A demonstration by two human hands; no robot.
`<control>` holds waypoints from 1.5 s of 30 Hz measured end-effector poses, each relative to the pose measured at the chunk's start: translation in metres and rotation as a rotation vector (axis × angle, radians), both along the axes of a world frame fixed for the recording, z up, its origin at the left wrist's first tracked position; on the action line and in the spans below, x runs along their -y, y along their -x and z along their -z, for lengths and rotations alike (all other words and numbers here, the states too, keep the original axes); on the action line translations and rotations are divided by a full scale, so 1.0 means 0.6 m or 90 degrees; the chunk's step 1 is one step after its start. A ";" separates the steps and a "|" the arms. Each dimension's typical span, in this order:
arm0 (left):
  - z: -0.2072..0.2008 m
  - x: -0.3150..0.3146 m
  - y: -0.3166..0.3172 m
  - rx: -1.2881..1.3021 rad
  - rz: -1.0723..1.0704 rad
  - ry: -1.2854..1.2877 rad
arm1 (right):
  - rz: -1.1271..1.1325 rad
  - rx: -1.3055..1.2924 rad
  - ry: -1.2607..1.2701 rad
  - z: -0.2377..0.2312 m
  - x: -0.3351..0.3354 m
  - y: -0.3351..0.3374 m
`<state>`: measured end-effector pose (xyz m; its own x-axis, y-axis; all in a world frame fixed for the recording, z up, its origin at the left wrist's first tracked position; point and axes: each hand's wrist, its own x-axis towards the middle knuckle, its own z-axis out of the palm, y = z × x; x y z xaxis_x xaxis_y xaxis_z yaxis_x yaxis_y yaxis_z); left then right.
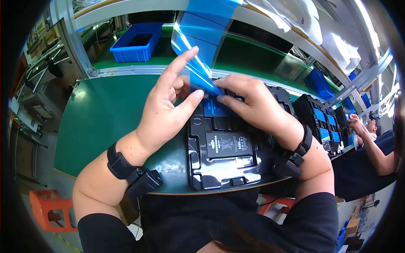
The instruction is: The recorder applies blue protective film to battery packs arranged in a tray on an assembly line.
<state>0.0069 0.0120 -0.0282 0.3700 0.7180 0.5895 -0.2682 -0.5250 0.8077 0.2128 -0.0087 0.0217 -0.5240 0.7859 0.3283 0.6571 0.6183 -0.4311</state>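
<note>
A translucent blue film (201,75) stretches up from between my hands, folded and shiny at its lower end. My right hand (258,101) pinches that end between thumb and fingers. My left hand (166,101) is beside the film's left edge, index finger raised and thumb apart. Its curled fingers are partly behind the film, and its thumb tip is close to the lower edge; whether it touches is unclear. Below lies a black plastic tray (196,166) with moulded pockets. A flat black battery (228,144) sits in the near pocket, and a blue-covered piece (215,109) lies farther back.
The green table (101,118) extends left. A blue bin (135,44) stands on the green surface behind a metal rail. Another black tray with blue-covered pieces (324,122) is at right, near a co-worker's hand (357,124). A shelf (126,10) crosses above; a red stool (52,211) stands lower left.
</note>
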 end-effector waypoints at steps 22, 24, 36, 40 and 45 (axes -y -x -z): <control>-0.018 0.007 0.014 -0.095 0.014 0.114 | 0.065 -0.244 -0.016 -0.022 0.033 0.011; -0.019 0.007 0.020 -0.108 -0.055 0.083 | 0.121 -0.266 -0.069 -0.021 0.035 0.014; -0.008 -0.005 0.021 -0.032 -0.020 0.067 | 0.362 0.055 0.040 -0.063 0.023 -0.134; -0.003 -0.008 0.014 -0.044 0.019 0.070 | 0.384 0.063 0.241 -0.049 0.039 -0.151; -0.007 -0.005 0.014 -0.037 0.016 0.100 | 0.348 0.041 0.326 -0.046 0.036 -0.171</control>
<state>-0.0015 0.0151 -0.0241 0.4192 0.7902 0.4471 -0.2294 -0.3843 0.8943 0.3155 -0.0302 0.0491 -0.0206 0.9858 -0.1666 0.8465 -0.0715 -0.5276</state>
